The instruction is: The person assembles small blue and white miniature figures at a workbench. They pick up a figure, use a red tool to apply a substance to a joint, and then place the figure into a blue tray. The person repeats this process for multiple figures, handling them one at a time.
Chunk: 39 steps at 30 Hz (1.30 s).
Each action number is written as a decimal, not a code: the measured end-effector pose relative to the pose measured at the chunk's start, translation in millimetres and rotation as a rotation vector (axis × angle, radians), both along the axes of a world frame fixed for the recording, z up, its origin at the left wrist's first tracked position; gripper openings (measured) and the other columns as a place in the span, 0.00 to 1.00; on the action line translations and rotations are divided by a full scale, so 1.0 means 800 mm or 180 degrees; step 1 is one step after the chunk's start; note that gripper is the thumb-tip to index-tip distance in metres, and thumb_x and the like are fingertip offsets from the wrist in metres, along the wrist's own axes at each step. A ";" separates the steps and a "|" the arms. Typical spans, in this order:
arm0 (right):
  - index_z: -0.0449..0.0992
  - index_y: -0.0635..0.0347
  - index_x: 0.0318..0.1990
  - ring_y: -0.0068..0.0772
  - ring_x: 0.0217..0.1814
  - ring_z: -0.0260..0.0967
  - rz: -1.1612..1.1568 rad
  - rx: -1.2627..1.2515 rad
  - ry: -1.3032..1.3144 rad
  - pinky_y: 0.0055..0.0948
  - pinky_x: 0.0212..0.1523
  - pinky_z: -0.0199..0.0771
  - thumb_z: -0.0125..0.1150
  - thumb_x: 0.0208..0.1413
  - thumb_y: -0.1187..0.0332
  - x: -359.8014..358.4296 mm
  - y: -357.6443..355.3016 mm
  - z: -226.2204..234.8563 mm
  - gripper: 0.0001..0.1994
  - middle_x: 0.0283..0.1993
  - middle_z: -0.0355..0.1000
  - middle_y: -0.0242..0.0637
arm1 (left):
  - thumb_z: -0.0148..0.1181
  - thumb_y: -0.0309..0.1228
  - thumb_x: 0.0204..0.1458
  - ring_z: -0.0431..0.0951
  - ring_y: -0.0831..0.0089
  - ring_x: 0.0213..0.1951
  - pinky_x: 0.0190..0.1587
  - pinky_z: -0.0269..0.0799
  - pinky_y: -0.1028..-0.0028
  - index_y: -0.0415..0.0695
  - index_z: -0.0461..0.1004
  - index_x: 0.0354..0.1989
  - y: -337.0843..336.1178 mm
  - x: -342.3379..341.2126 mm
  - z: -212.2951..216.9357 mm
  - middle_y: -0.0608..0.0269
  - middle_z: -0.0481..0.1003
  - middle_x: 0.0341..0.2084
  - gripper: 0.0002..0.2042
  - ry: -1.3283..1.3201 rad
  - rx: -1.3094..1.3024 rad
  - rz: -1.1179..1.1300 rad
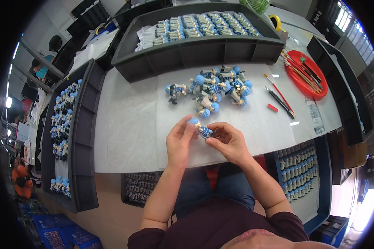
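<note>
Between my two hands, just above the near part of the table, is a small figurine (204,131) with blue hair and a blue striped top. My left hand (180,141) pinches it at the head end. The fingers of my right hand (228,142) are closed on its lower body, which they partly hide. Beyond my hands lies a loose pile of similar figurines (216,88), several of them tipped on their sides. One figurine (176,90) rests a little apart at the pile's left.
A large grey crate (195,52) with rows of figurines stands at the back. Another crate (84,137) is at the left. Right of the pile lie a brush (280,93), a black pen-like knife (280,103) and a red block (272,108), near a red tray (321,93) of brushes.
</note>
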State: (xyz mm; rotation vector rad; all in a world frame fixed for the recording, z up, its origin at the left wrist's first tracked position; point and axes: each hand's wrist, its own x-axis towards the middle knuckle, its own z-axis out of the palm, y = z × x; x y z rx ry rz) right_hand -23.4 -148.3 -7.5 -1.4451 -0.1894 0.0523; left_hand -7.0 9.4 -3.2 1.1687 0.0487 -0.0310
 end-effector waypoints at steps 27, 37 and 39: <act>0.66 0.69 0.49 0.23 0.41 0.68 0.0197 -0.0081 0.0056 0.22 0.43 0.71 0.62 0.49 0.73 -0.003 0.010 0.010 0.20 0.43 0.70 0.40 | 0.55 0.37 0.54 0.70 0.81 0.32 0.36 0.65 0.80 0.38 0.71 0.44 0.007 0.001 -0.003 0.66 0.74 0.32 0.16 0.0111 -0.0302 -0.0095; 0.66 0.68 0.50 0.24 0.43 0.68 0.0204 -0.0181 0.0021 0.23 0.43 0.71 0.62 0.50 0.73 -0.004 0.010 0.006 0.20 0.44 0.69 0.43 | 0.57 0.36 0.53 0.68 0.83 0.30 0.35 0.63 0.83 0.38 0.72 0.43 0.008 0.000 -0.002 0.68 0.74 0.31 0.15 0.0066 -0.0309 -0.0131; 0.66 0.68 0.50 0.24 0.43 0.68 0.0163 -0.0154 0.0003 0.22 0.43 0.72 0.62 0.49 0.73 -0.004 0.011 0.005 0.20 0.44 0.68 0.42 | 0.56 0.36 0.53 0.68 0.83 0.30 0.34 0.63 0.83 0.38 0.72 0.44 0.007 0.001 -0.002 0.68 0.74 0.30 0.15 0.0086 -0.0313 -0.0102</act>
